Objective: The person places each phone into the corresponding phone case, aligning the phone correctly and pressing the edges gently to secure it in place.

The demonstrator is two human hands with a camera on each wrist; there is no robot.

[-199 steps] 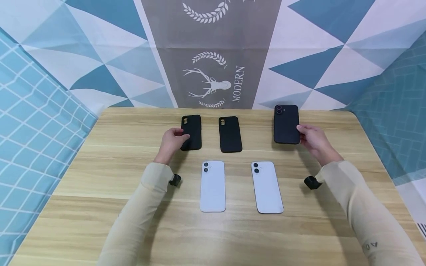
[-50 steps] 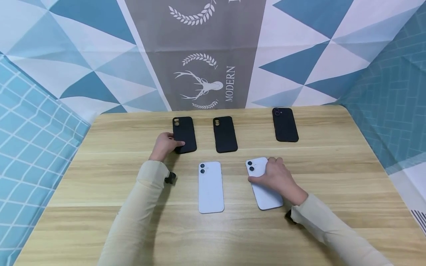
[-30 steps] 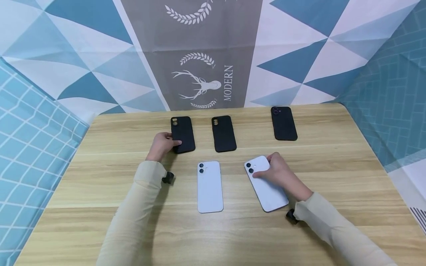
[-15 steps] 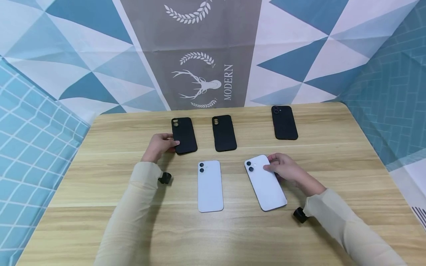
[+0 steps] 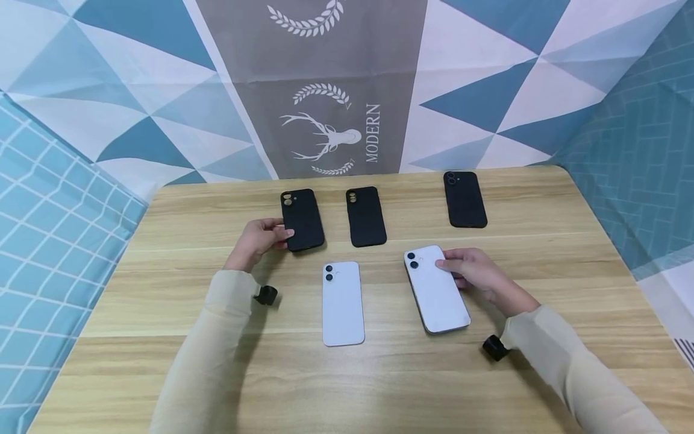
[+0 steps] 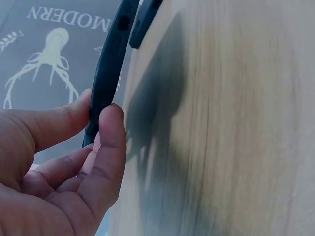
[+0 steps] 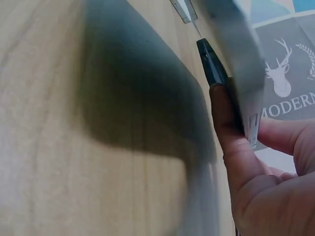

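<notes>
Near the table's left back, my left hand (image 5: 259, 239) pinches a black phone case (image 5: 305, 217) by its lower left corner, thumb on the back. Wood shows through its camera cutouts. In the left wrist view the case (image 6: 108, 64) stands edge-on, raised over its shadow, between thumb and fingers. At the right, my right hand (image 5: 479, 271) grips a white phone (image 5: 438, 295) by its upper right edge. The right wrist view has this phone (image 7: 248, 78) edge-on and lifted off the wood, thumb on one face and fingers behind.
A second black phone case (image 5: 366, 217) lies at the back middle. At the back right is a black-cased phone (image 5: 465, 200), dark lenses filling its camera openings. Another white phone (image 5: 343, 304) lies flat between my forearms. A patterned cloth (image 5: 336, 60) hangs behind the wooden table (image 5: 347, 392).
Earlier my right hand held the black-cased phone, now lying at the back right. It then reached the right white phone, shifted its grip to the edge and raised it. The left hand tilted its case.
</notes>
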